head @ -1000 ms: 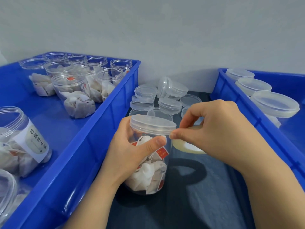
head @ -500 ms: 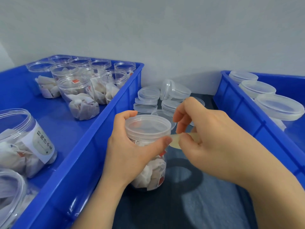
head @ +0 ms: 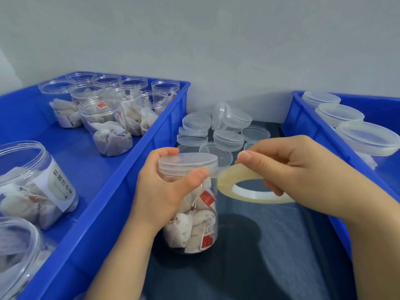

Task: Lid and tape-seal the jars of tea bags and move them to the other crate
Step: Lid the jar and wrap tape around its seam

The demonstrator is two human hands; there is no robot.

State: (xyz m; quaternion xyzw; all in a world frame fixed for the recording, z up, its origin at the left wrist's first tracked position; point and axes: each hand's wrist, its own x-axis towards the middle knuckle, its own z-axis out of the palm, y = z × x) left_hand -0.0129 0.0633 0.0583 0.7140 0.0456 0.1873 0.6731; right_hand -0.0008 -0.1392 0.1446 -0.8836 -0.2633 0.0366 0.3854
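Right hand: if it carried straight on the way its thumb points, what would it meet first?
Probably the lid on the jar that the left hand grips, where the tape leads; depth is unclear.

Not much else here tbh: a plain pale grey wall [head: 216, 40] across the back, and a dark, slightly shiny bench top [head: 270, 256] whose far edge meets it, soft shadows near the middle.
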